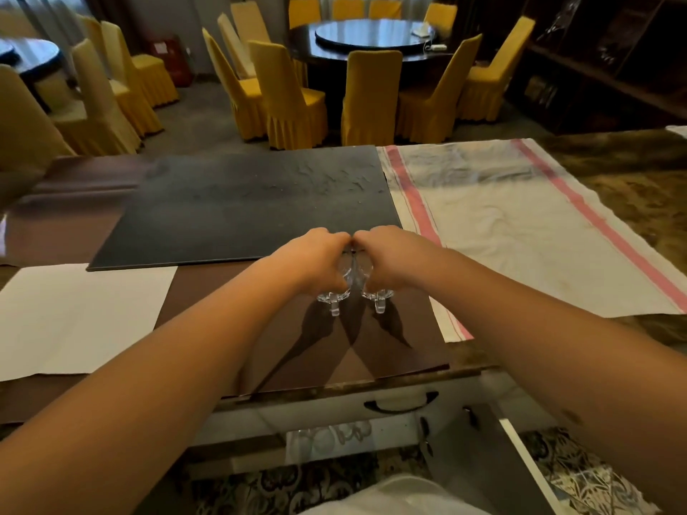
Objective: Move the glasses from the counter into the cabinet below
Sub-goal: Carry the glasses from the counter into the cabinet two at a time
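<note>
Each hand has its fingers curled round one clear glass: the left hand [316, 262] grips the left glass [334, 297] and the right hand [386, 258] grips the right glass [377, 295]. The two glasses are side by side, touching or nearly so, over the brown mat [371, 347] in the near middle of the table [632, 187]. Only their thick bases and small protruding handles or feet show below the palms. Whether they rest on the mat or are just lifted off it cannot be told.

The glasses look rigid, smooth and breakable, and probably light enough for one hand each. A grip round the body, as here, seems sound. The main hazard is the two knocking together, so parting the hands a little before lowering them would be prudent.

The black board [241, 206] lies just beyond the hands, the striped cloth [520, 224] toward the right edge and a white sheet [74, 314] at the near left. Below the near edge the cabinet [334, 418] stands open, its door [494, 459] swung out on the right, with more glasses [327, 438] already inside. The path runs back over the near edge and down, past the drawer handle [401, 403]. Room inside beside the stored glasses looks tight.
</note>
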